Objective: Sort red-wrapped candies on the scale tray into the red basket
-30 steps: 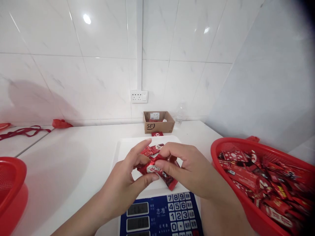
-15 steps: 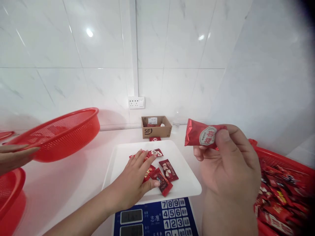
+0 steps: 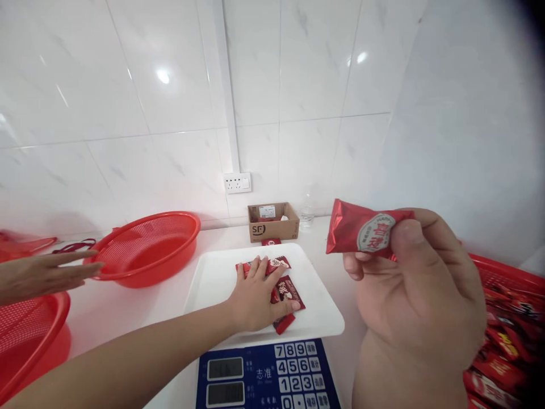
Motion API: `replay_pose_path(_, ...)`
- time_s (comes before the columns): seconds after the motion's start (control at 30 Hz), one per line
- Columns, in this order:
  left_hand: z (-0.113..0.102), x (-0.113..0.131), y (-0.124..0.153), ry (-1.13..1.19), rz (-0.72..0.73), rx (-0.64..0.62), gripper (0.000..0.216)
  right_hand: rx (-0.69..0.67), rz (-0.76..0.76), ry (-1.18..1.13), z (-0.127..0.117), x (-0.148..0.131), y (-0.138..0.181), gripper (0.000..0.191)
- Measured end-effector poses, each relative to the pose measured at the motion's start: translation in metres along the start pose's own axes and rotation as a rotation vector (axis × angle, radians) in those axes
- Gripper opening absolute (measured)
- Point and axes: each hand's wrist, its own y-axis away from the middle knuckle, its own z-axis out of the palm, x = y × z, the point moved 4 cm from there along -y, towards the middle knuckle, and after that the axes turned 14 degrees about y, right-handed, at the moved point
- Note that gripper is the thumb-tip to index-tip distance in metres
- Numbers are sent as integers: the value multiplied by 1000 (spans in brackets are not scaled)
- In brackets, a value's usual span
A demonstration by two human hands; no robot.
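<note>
Right hand (image 3: 419, 284) at four o'clock is gripping a red packet (image 3: 360, 228); left hand (image 3: 255, 301), splayed at six, is covering loose packets (image 3: 289, 287)—light pressure is probably sparing wrappers.

My way free onto the white tray (image 3: 208, 281) at its far left corner, my left hand (image 3: 254, 301) blocking its middle, my right hand (image 3: 419, 295) barring its right, cardboard box (image 3: 281, 230) behind it, red basket (image 3: 155, 275) and another person's hand (image 3: 46, 275) to its left
</note>
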Motion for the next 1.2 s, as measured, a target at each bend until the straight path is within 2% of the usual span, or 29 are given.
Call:
replay_pose_path(0.17,-8,-1,-5,-38,147,-82,91,2,7,14,-5,-4,3,10)
replay_pose_path(0.3,-23,-14,-1,-63,161,-82,96,-36,-8,-20,-4,-6,3,10)
replay_pose_path(0.4,-30,-23,0,-89,155,-23,81,-61,-5,-40,-3,-5,3,10)
replay_pose_path(0.6,-27,-32,-1,-173,73,161,32,-93,-4,-56,-1,-2,4,9)
replay_pose_path(0.77,-34,-35,-1,-238,13,244,25,-97,-6,-50,-2,-5,6,9)
replay_pose_path(0.87,-54,-42,0,-262,-34,319,23,-99,-9,-51,-4,-7,7,10)
replay_pose_path(0.97,-86,-56,3,-278,-101,438,25,-112,-11,-36,-4,-8,7,9)
replay_pose_path(1.07,-123,-76,9,-295,-183,558,28,-117,-9,-27,-4,-7,8,9)
replay_pose_path(1.2,-166,-111,24,-302,-339,659,31,-112,-1,-28,-3,-4,7,9)
